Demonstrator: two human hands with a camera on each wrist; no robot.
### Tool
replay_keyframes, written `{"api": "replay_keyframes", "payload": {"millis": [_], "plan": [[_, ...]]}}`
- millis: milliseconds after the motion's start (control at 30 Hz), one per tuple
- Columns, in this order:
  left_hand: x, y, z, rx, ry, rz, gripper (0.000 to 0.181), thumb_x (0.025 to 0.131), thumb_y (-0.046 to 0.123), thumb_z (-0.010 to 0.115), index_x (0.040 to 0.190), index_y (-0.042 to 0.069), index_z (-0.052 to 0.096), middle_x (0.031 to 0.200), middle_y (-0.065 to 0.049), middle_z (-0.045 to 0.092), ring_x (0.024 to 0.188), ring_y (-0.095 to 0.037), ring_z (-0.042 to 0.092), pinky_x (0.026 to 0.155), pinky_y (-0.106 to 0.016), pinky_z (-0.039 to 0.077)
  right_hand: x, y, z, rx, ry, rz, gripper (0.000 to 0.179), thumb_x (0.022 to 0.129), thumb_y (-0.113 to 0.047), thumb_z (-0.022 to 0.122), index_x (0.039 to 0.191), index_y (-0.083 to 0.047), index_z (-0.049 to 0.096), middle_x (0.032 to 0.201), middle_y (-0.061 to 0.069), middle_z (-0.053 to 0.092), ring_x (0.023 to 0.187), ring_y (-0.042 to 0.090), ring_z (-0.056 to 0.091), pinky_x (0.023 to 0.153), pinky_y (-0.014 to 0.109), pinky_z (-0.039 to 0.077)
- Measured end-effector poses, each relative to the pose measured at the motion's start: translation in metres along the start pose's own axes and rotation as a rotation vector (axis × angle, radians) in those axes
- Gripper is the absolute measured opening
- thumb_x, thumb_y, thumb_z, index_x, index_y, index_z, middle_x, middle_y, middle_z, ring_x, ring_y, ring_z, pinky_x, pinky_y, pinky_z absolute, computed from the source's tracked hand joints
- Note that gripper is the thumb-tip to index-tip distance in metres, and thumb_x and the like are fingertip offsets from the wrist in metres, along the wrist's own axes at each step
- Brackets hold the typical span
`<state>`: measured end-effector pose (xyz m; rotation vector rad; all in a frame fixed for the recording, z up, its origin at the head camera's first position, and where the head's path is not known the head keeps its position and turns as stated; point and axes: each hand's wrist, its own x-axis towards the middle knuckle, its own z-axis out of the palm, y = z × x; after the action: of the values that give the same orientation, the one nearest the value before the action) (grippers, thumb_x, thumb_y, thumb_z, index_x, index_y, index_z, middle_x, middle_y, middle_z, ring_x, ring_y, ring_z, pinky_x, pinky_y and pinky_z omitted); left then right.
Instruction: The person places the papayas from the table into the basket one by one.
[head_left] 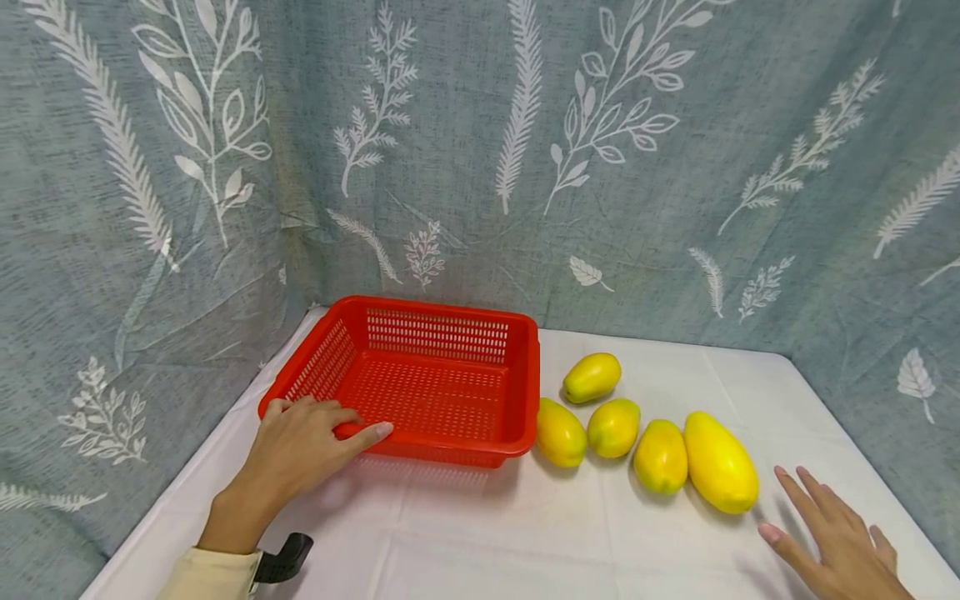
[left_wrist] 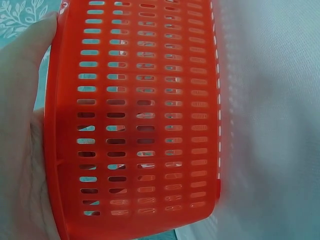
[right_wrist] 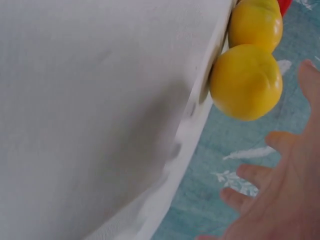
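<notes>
A red plastic basket (head_left: 438, 445) with slotted walls stands on the table, left of centre in the head view. My left hand (head_left: 303, 442) grips its near left corner, with fingers over the rim and the thumb along the near edge. Up close in the left wrist view, the basket's slotted side (left_wrist: 135, 120) fills the middle. To the right of the basket lie several yellow fruits, papaya- or mango-like, the largest yellow fruit (head_left: 720, 462) at the right end. Just right of it my right hand (head_left: 840, 533) hovers with spread fingers, holding nothing.
A white cloth (head_left: 480, 542) covers the table. One smaller yellow fruit (head_left: 592, 377) lies behind the others, and another yellow fruit (head_left: 561, 433) lies close against the basket's right side. A blue-green leaf-patterned curtain (head_left: 465, 167) encloses the back and both sides.
</notes>
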<state>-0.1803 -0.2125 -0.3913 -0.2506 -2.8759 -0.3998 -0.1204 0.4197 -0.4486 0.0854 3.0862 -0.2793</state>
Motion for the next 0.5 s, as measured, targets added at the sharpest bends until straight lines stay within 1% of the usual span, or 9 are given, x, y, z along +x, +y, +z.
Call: {"api": "replay_keyframes", "payload": {"millis": [67, 133, 200, 300, 367, 433, 500], "plan": [[0.0, 0.0, -0.001, 0.002, -0.003, -0.004, 0.074, 0.094, 0.081, 0.054, 0.116, 0.016, 0.083, 0.119, -0.012, 0.077, 0.11, -0.038, 0.069, 0.084, -0.054, 0.037, 0.001, -0.002, -0.002, 0.001, 0.022, -0.031, 0.092, 0.106, -0.063, 0.048, 0.166, 0.0, 0.017, 0.159, 0.044, 0.025, 0.133, 0.069, 0.032, 0.092, 0.093, 0.024], [0.001, 0.0, -0.001, 0.003, -0.001, -0.006, 0.074, 0.093, 0.081, 0.054, 0.116, 0.017, 0.083, 0.119, -0.012, 0.077, 0.109, -0.037, 0.068, 0.083, -0.053, 0.036, 0.002, -0.005, -0.004, 0.036, 0.038, -0.056, 0.09, 0.107, -0.058, 0.05, 0.166, 0.001, 0.016, 0.159, 0.044, 0.026, 0.132, 0.069, 0.035, 0.088, 0.093, 0.029], [0.002, 0.0, -0.001, 0.002, 0.0, -0.005, 0.074, 0.093, 0.082, 0.053, 0.115, 0.018, 0.083, 0.12, -0.012, 0.077, 0.109, -0.036, 0.068, 0.083, -0.052, 0.035, 0.002, -0.009, -0.007, 0.107, 0.04, -0.061, 0.092, 0.107, -0.055, 0.053, 0.166, 0.003, 0.013, 0.159, 0.045, 0.025, 0.133, 0.069, 0.034, 0.09, 0.09, 0.032], [0.004, 0.0, -0.001, -0.003, -0.003, -0.008, 0.074, 0.093, 0.083, 0.052, 0.114, 0.02, 0.084, 0.12, -0.012, 0.077, 0.109, -0.035, 0.068, 0.083, -0.052, 0.035, 0.001, -0.015, -0.011, 0.256, 0.041, -0.051, 0.096, 0.107, -0.049, 0.06, 0.166, 0.005, 0.008, 0.158, 0.045, 0.025, 0.134, 0.066, 0.035, 0.093, 0.086, 0.035], [0.004, 0.0, -0.001, -0.005, -0.007, -0.011, 0.073, 0.093, 0.083, 0.052, 0.113, 0.02, 0.084, 0.12, -0.012, 0.077, 0.109, -0.035, 0.068, 0.083, -0.053, 0.035, 0.001, -0.019, -0.014, 0.339, 0.043, -0.042, 0.099, 0.106, -0.046, 0.063, 0.166, 0.006, 0.004, 0.157, 0.046, 0.026, 0.134, 0.064, 0.036, 0.097, 0.081, 0.039], [0.003, 0.0, -0.001, -0.007, -0.008, -0.015, 0.072, 0.093, 0.083, 0.053, 0.112, 0.02, 0.084, 0.12, -0.011, 0.077, 0.11, -0.035, 0.068, 0.084, -0.053, 0.036, 0.002, -0.023, -0.017, 0.392, 0.038, -0.036, 0.1, 0.106, -0.044, 0.064, 0.166, 0.007, 0.002, 0.156, 0.047, 0.027, 0.134, 0.063, 0.039, 0.096, 0.075, 0.045], [0.002, -0.001, -0.001, -0.006, -0.008, -0.018, 0.071, 0.093, 0.082, 0.053, 0.111, 0.02, 0.084, 0.119, -0.011, 0.078, 0.109, -0.035, 0.068, 0.084, -0.053, 0.036, 0.004, -0.028, -0.021, 0.432, 0.01, -0.013, 0.103, 0.106, -0.045, 0.063, 0.165, 0.006, -0.002, 0.156, 0.047, 0.026, 0.136, 0.063, 0.038, 0.097, 0.07, 0.049]]}}
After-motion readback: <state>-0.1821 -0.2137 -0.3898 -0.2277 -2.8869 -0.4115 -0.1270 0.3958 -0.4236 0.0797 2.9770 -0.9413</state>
